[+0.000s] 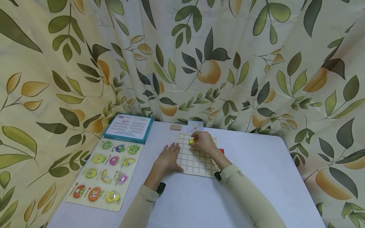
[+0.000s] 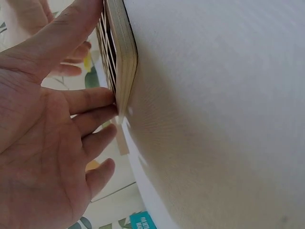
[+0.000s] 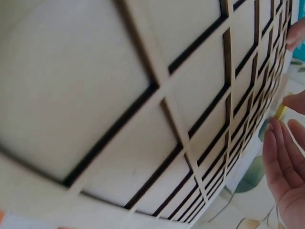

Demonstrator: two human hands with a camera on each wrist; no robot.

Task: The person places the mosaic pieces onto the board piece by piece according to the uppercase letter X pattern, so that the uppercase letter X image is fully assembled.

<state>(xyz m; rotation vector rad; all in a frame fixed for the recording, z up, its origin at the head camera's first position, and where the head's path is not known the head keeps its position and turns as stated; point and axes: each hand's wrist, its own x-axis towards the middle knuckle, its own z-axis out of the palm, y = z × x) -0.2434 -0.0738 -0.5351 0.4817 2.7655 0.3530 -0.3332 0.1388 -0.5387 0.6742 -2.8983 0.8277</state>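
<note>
Pinching a yellow piece (image 1: pixel 191 142), my right hand (image 1: pixel 203 142) overhangs the grid board's (image 1: pixel 195 163) far rows, left hand (image 1: pixel 169 157) splayed at its edge.

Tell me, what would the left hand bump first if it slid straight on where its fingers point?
The left hand touches the edge of the grid board. Past that, the small wooden block looks first in line, though the hand might just miss it; depth is hard to judge.
</note>
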